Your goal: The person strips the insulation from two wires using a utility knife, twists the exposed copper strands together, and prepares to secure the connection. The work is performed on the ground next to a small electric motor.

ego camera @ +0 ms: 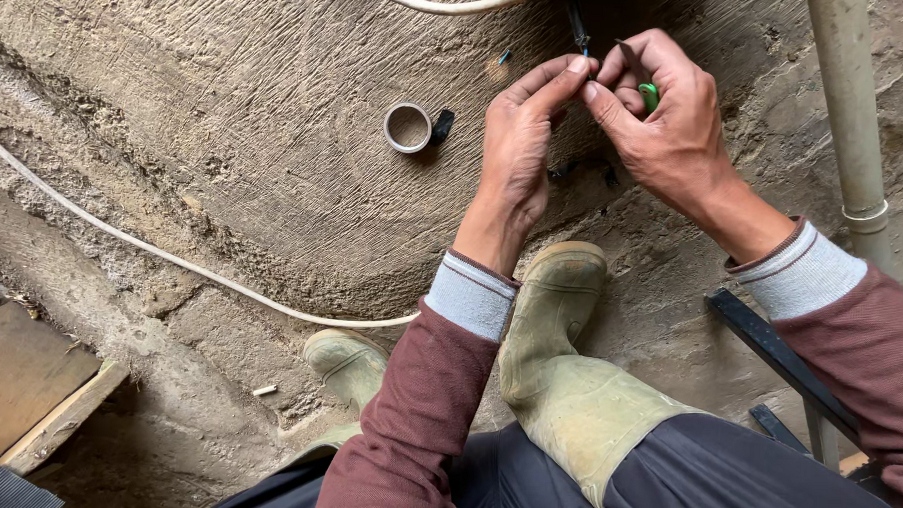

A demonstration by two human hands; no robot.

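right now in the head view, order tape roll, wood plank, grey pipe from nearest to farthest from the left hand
1. tape roll: just left of the left hand, on the ground.
2. grey pipe: far right, upright.
3. wood plank: lower left corner.

We pinch a thin dark wire (579, 33) between the fingers (563, 78) of both hands; it runs up toward the white cable (450, 4). A small green-handled tool (649, 96) sits in our right hand (666, 131), just right of the wire.

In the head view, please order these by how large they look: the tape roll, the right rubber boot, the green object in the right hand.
1. Right rubber boot, though nearer the camera.
2. Tape roll.
3. Green object, mostly hidden in the right hand.
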